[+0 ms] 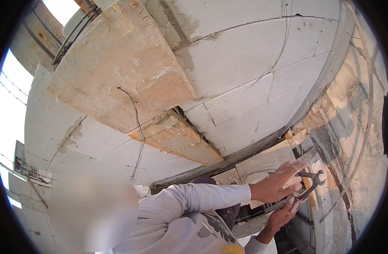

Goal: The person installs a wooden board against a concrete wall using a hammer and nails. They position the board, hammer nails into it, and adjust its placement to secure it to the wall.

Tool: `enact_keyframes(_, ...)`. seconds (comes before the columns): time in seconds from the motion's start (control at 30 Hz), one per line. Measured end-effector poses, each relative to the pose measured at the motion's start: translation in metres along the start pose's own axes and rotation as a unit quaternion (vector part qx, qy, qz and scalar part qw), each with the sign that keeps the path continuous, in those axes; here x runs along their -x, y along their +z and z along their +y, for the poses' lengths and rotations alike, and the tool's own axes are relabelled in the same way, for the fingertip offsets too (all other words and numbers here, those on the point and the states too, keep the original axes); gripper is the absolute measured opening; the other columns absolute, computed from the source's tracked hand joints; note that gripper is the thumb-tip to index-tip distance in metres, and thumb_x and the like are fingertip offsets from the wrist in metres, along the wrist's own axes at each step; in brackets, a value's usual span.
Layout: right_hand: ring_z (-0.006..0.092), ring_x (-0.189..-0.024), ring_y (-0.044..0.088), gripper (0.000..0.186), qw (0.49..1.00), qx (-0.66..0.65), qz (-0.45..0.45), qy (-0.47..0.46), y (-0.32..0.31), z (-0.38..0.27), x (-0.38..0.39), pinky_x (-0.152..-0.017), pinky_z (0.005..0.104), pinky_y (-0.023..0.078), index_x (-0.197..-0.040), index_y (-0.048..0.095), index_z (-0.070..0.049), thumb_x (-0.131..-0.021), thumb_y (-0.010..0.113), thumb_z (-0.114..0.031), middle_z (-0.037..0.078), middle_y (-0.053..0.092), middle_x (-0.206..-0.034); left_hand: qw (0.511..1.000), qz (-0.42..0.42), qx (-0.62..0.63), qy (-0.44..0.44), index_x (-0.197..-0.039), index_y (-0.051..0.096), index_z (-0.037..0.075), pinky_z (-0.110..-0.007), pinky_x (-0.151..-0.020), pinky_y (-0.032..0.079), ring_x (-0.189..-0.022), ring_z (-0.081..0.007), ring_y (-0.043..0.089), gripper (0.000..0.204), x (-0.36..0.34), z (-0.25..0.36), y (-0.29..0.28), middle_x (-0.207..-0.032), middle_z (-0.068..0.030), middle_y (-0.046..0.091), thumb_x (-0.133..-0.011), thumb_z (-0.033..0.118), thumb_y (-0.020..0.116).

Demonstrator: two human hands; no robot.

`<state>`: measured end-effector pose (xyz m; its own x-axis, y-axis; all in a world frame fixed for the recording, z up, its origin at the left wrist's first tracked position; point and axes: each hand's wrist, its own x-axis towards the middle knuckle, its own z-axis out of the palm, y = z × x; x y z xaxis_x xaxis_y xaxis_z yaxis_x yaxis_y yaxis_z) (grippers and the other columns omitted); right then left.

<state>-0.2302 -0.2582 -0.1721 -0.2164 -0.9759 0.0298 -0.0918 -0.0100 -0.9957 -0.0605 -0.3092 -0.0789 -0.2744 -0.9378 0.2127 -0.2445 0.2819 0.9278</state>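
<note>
Dark metal pincers (316,181) stand spread at the lower right, jaws pointing right towards a timber edge. My left hand (275,184) reaches across from the left in a grey sleeve. Its fingers are stretched out along the upper handle, thumb apart, and the hand hides part of that handle. Below it, the fingers of my right hand (283,215) are curled round the lower handle. What the jaws hold, if anything, is too small to make out.
A pale block wall (244,55) spans the view, with a large plywood panel (122,63) and a narrower board (177,137) against it. Bent wire (139,127) hangs from the panel. Stained concrete (346,114) and a long thin rod (368,97) lie along the right.
</note>
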Motion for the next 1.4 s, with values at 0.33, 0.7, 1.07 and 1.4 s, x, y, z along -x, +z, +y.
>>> enact_keyframes(0.33,0.0234,-0.111,0.059,0.033,0.921,-0.021,-0.346,-0.180,0.091,-0.227,0.002,-0.095,0.0384,0.048,-0.129,0.056,-0.001,-0.099,0.057,-0.013,0.012,0.062,-0.120,0.986,0.121,-0.103,0.049,-0.161,0.024,0.002,-0.051,-0.127,0.014,-0.156,-0.0380,0.020,0.069,0.110,0.201,-0.103,-0.167,-0.0222,0.023,-0.104,0.027,0.055)
enact_keyframes(0.7,0.0475,-0.141,0.034,0.035,0.757,0.249,-0.403,-0.450,0.187,-0.307,0.065,-0.114,0.0748,0.019,-0.115,0.069,-0.001,-0.081,0.069,-0.009,0.019,0.050,-0.140,0.676,0.242,-0.689,0.094,-0.129,0.067,0.017,-0.043,-0.105,0.052,-0.130,-0.0312,0.057,0.054,0.184,0.327,-0.315,-0.136,-0.0095,0.062,-0.077,0.017,0.083)
enact_keyframes(1.07,0.0361,-0.107,0.058,0.042,0.746,0.339,-0.367,-0.440,0.204,-0.308,0.085,-0.086,0.0453,0.051,-0.127,0.067,-0.006,-0.086,0.071,-0.005,0.016,0.053,-0.117,0.585,0.213,-0.782,0.004,-0.154,0.041,0.032,-0.040,-0.091,0.055,-0.109,-0.0246,0.061,0.101,0.145,0.283,-0.387,-0.120,-0.0082,0.057,-0.066,0.039,0.091)
enact_keyframes(1.4,0.0140,-0.061,0.060,0.046,0.807,0.011,-0.582,0.103,0.203,-0.326,0.070,-0.052,0.0290,0.049,-0.142,0.051,0.001,-0.102,0.064,-0.019,0.007,0.059,-0.090,0.594,0.237,-0.767,0.064,-0.151,0.048,0.027,-0.038,-0.084,0.051,-0.106,-0.0247,0.060,0.094,0.151,0.279,-0.389,-0.115,-0.0087,0.056,-0.067,0.033,0.090)
